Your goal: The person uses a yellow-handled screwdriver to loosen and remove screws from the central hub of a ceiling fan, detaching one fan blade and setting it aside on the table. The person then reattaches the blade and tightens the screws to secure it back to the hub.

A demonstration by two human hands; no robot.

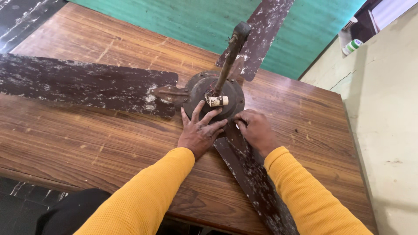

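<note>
Centre of frame, on the wooden table (87, 143): old ceiling fan (213, 98), rod pointing up. Left hand (199, 130) spread flat, fingers open, on the motor housing. Right hand (257, 130) curled at the near blade's (257, 182) root; grip unclear.

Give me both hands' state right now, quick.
Left hand: open, fingers spread flat on the fan motor housing.
Right hand: curled at the housing's edge; what it holds cannot be told.
</note>
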